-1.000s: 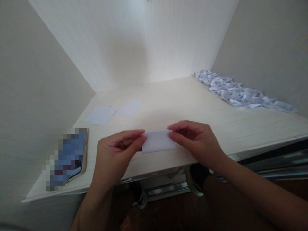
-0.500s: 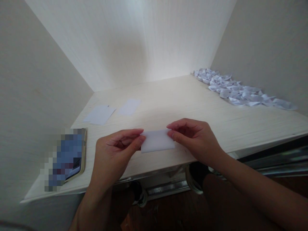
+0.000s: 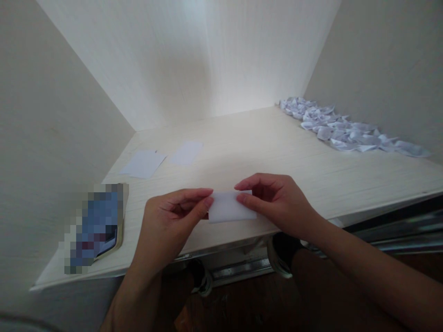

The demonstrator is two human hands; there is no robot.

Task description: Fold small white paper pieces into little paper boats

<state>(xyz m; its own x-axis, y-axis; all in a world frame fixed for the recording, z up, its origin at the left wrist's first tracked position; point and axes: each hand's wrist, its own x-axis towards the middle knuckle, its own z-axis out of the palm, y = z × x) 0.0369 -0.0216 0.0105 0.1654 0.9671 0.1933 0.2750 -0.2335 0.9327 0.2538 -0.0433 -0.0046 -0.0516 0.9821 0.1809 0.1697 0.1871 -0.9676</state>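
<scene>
A small white folded paper [image 3: 226, 208] is held just above the front edge of the pale wooden desk [image 3: 263, 152]. My left hand [image 3: 169, 223] pinches its left end between thumb and forefinger. My right hand [image 3: 277, 200] pinches the right part, its thumb and forefinger reaching over the paper towards the middle. Both hands are closed on the sheet, and their fingers hide its two ends.
A phone [image 3: 98, 226] lies at the desk's front left. Two flat white sheets [image 3: 143, 163] [image 3: 187, 153] lie at the back left. Several folded paper pieces [image 3: 346, 131] are heaped along the right wall. Walls close the desk on three sides. Shoes [image 3: 280, 258] show below.
My right hand has slid leftwards along the paper, covering more of it. The left hand and the paper have shifted slightly right and down.
</scene>
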